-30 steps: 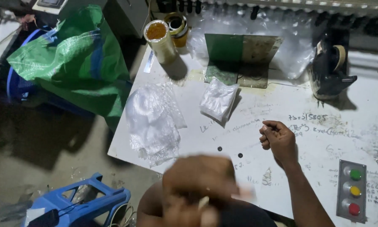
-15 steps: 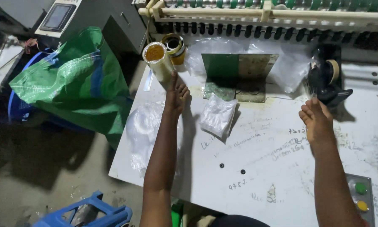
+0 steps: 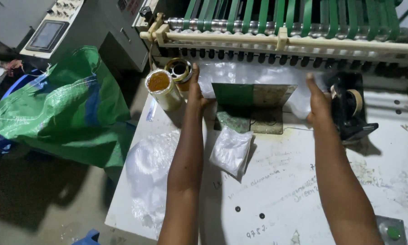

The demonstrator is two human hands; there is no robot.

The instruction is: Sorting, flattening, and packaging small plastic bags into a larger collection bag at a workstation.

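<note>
- Head view: both arms stretch forward over the white surface toward a clear plastic sheet that lies at the machine's outlet, under the row of green belts.
- The left hand lies flat with its fingers together and straight, pointing at the left edge of that sheet. Whether it already presses on the film or only rests beside it cannot be told.
- The right hand has its fingers extended upward at the right end of the sheet. It seems to touch the film there, but a grip is not visible.
- Just left of the left hand stand a tape roll with an orange core and a second, darker roll.
- Between the hands stands a green and tan plate. Nearer the body, just right of the left forearm, lies a small stack of clear bags.
- Right of the right hand, nearly touching it, sits a black tape dispenser.
- Left of the left forearm more crumpled clear film lies on the surface, and beyond its edge sits a green woven sack.
- As a judgement: the sheet remains at the outlet, not lifted. The stack near the body looks like finished pieces.
</note>
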